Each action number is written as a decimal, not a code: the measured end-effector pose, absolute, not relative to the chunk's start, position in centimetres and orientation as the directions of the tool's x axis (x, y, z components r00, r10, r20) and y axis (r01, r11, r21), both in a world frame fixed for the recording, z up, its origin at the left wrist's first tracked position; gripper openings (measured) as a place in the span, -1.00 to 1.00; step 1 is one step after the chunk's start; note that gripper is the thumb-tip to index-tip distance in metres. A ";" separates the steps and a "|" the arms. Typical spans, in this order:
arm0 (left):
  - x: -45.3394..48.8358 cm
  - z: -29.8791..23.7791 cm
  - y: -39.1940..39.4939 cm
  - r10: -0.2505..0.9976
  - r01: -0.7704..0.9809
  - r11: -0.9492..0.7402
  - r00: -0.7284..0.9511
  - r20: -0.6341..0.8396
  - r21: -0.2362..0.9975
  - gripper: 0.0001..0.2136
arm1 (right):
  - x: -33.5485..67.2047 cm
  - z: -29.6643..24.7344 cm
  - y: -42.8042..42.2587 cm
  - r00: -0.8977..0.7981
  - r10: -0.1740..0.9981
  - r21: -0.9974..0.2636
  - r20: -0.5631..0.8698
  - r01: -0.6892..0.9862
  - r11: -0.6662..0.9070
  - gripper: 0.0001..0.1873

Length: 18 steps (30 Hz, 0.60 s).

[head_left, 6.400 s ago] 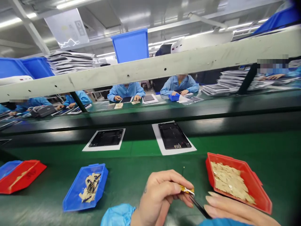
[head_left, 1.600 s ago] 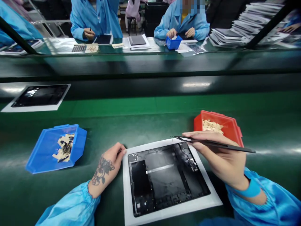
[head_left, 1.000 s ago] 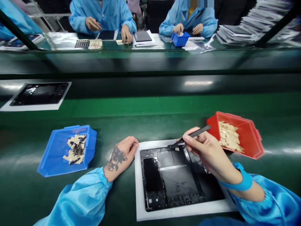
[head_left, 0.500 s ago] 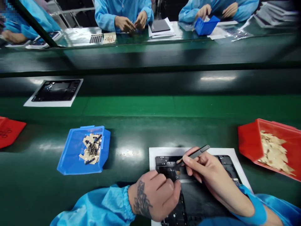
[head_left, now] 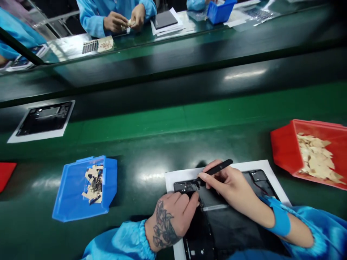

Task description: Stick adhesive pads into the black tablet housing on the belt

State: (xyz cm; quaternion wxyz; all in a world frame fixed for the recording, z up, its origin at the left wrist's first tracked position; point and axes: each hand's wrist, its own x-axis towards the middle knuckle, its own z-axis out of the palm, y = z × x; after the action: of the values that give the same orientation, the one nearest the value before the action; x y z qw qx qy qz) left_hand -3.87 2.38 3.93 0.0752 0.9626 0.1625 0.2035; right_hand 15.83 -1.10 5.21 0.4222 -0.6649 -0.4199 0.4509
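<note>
While the fingers of the right hand (head_left: 230, 191) pinch black tweezers (head_left: 217, 167) shut, tips down at the upper edge of a black tablet housing (head_left: 233, 224), the tattooed left hand (head_left: 172, 220) sits just beside them, loosely curled, holding nothing visible, its fingertips on that housing. Beneath the housing lies a white sheet (head_left: 179, 177) on the green surface (head_left: 151, 148). Right of the fingers sits a red tray (head_left: 282, 144) of beige pieces (head_left: 316, 160); left, a blue tray (head_left: 67, 195) of beige and black strips (head_left: 93, 184).

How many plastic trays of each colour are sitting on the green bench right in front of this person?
Red trays: 2 (the other is cut off at the picture's left edge)
Blue trays: 1
Total: 3
</note>
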 end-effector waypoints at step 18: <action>-4.0 4.4 2.7 0.359 0.272 -0.920 0.873 0.331 0.281 -0.80 | 15.5 5.2 -1.1 0.221 0.940 -0.926 -0.259 0.219 -0.307 -0.75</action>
State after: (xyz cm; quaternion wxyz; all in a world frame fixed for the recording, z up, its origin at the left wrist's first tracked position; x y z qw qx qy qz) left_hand -3.97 2.67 4.45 0.1134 0.9610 0.1642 0.1917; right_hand 15.48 -1.12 5.22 0.3999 -0.6712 -0.4319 0.4505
